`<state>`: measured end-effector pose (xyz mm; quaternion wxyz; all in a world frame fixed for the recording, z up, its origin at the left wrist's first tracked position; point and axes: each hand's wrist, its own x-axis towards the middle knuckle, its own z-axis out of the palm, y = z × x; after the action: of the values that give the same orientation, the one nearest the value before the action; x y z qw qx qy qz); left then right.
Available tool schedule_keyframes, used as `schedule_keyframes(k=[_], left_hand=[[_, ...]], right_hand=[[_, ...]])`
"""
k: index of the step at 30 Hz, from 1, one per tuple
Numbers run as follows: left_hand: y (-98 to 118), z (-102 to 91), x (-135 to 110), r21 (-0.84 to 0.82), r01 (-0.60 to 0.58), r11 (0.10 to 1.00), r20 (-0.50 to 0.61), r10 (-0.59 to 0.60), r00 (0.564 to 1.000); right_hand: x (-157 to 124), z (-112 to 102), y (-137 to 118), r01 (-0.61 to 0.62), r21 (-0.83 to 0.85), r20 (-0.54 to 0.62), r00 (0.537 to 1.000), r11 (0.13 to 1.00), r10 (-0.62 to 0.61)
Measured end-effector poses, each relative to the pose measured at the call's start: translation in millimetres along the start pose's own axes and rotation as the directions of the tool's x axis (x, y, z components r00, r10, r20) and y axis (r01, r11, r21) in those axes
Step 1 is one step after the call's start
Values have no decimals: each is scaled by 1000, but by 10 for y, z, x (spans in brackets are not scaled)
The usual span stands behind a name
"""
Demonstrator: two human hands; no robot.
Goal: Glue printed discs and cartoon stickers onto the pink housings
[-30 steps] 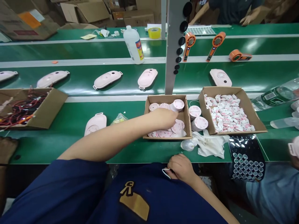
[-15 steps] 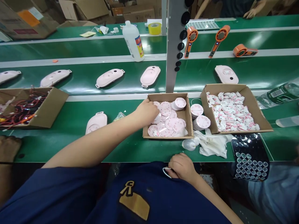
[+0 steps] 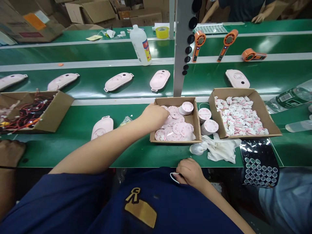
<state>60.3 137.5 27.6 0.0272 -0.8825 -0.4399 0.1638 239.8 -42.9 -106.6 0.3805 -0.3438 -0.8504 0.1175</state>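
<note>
My left hand (image 3: 154,117) reaches into a cardboard box (image 3: 152,139) of round pink-and-white printed discs (image 3: 179,126). Its fingers are curled at the box's left side, and the fingertips and anything between them are hidden. Below the table edge, close to the navy shirt, my right hand (image 3: 190,172) is closed on a thin white cord (image 3: 173,177), which loops out at the thumb side. Two stacks of the same discs (image 3: 210,126) stand just right of the box. A pink oval plastic case (image 3: 102,126) lies on the green table, left of my left forearm.
A second box (image 3: 271,128) holds small white-and-pink rabbit-shaped pieces. A white cloth (image 3: 223,149) and a black sheet of round stickers (image 3: 260,169) lie in front. More pink cases (image 3: 119,81) sit on the green belt behind. A box of wires (image 3: 59,112) stands left; a grey post (image 3: 179,48) rises mid-view.
My left hand has shifted slightly right inside the box of discs. My right hand stays closed on the cord, and the whole view has moved a little.
</note>
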Motion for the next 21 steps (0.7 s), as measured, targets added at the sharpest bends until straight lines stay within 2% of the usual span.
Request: schedule_keyframes(k=[2, 5, 6, 8, 10, 12, 15, 18, 21], left_hand=[[-10, -31, -25, -10, -5, 1000, 8, 5, 1000], [-69, -110, -91, -10, 54, 999, -23, -54, 998], [-98, -138, -112, -40, 82, 996, -48, -84, 995], [-144, -170, -133, -204, 93, 975, -90, -113, 989], [-138, -149, -117, -418, 21, 908, -79, -59, 995], [-62, -78, -74, -499, -69, 864, -30, 62, 998], [106, 35, -14, -414, -123, 902, 7, 138, 990], [180, 44, 15, -359, -140, 923, -51, 130, 990], [145, -19, 94, -330, -154, 931, -123, 120, 985]], right_hand=[[-3, -3, 3, 4, 3, 1, 1000, 1000, -4], [4, -12, 0, 5, 8, -1, 1000, 1000, -5], [8, -15, -2, 3, 10, -3, 1000, 1000, -3], [15, -19, -8, 0, 16, -6, 1000, 1000, 0], [18, -19, -13, -5, 20, -6, 1000, 1000, 5], [15, -16, -17, -13, 18, -2, 1000, 1000, 13], [5, -14, -21, -24, 12, 4, 1000, 1000, 24], [3, -12, -29, -19, 4, 11, 1000, 1000, 19], [18, -4, -42, -18, -12, 6, 1000, 1000, 18]])
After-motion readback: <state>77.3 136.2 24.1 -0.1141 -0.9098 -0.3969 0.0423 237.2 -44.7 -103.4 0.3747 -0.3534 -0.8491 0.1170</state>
